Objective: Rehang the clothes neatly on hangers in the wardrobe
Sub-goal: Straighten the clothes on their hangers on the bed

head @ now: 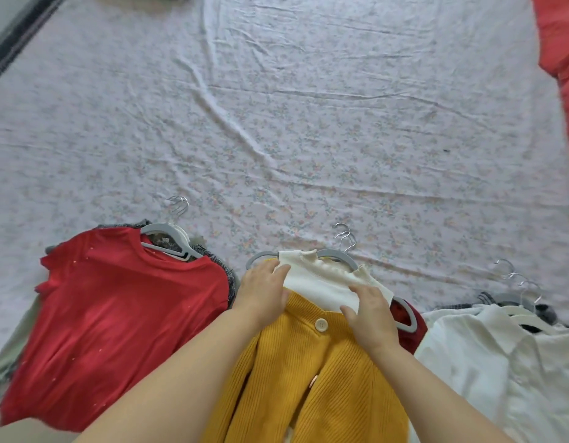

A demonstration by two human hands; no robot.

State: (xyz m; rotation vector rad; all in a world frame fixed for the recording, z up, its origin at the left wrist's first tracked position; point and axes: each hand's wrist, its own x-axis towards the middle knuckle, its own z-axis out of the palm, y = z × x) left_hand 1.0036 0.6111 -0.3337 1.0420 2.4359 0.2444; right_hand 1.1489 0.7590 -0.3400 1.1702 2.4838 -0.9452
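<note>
Middle pile on the bed: yellow cardigan over a white top on a grey hanger. The left hand and right hand both rest on the white top's shoulders, fingers fairly flat and pressing, not clenched as far as I can see.

Risk imo: the neckline looks bunched, so tugging one side could slide it off the hanger arm. Several hooks are stacked there too, so lifting might snag the hangers underneath.

The hook points away from the person, slightly right. The garment's long axis runs collar far, hem near.
</note>
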